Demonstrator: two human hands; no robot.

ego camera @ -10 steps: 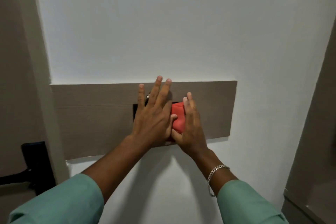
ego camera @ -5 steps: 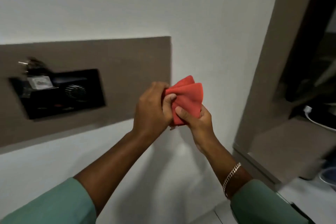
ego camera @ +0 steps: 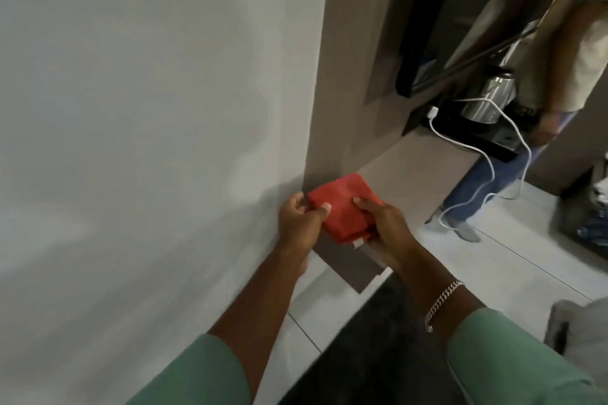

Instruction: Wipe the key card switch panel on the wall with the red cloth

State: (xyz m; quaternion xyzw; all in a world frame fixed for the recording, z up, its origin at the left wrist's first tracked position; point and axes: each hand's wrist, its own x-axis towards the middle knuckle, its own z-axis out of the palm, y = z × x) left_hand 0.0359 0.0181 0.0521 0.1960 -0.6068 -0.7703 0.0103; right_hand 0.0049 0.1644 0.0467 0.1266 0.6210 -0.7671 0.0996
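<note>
The red cloth (ego camera: 343,207) is folded into a flat square and held between both hands, just over the near corner of a brown counter (ego camera: 421,171). My left hand (ego camera: 301,223) pinches its left edge with the thumb on top. My right hand (ego camera: 388,227) grips its right edge, thumb on top as well, with a small white tag showing below the cloth. The key card switch panel is out of view; only plain white wall (ego camera: 148,108) fills the left side.
A metal kettle (ego camera: 490,95) on a black tray sits further along the counter, with a white cable (ego camera: 493,174) trailing off its edge. Another person (ego camera: 559,59) stands at the right on the tiled floor. A dark mat (ego camera: 362,355) lies below my arms.
My view has swung right and down, away from the switch panel. Both hands left the panel, folded the cloth and carried it down to the counter corner.
</note>
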